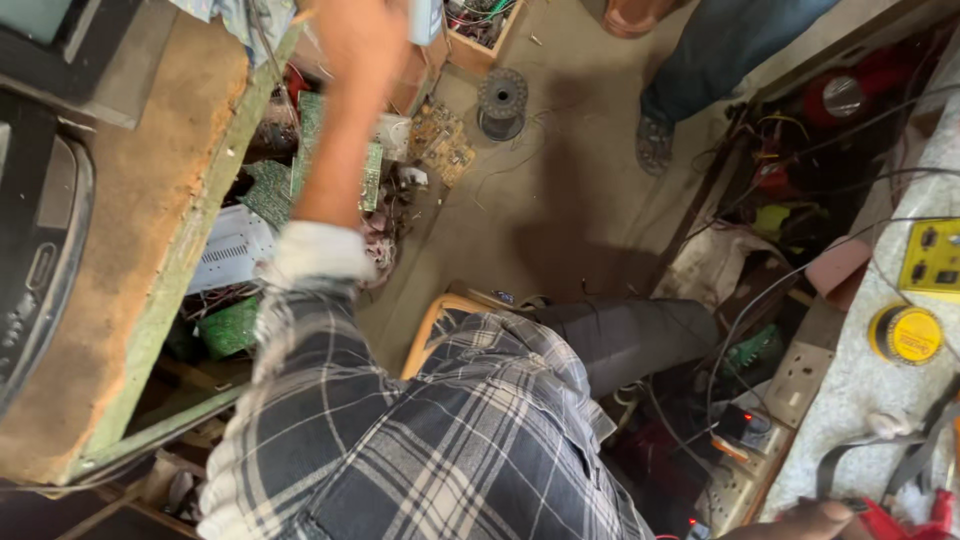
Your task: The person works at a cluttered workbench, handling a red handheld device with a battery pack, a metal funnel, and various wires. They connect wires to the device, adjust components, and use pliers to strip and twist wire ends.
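Below, dusty concrete floor (560, 200); circuit boards (440, 140), wire spool (502, 100) scattered.

A round yellow-labelled tin (905, 334) lies below a yellow printed panel (932, 257).

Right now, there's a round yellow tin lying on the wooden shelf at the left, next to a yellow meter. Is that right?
Not quite. The round yellow tin lies on the pale stone counter at the right, not on the wooden shelf at the left. The yellow meter is indeed next to it. The head view shows this.
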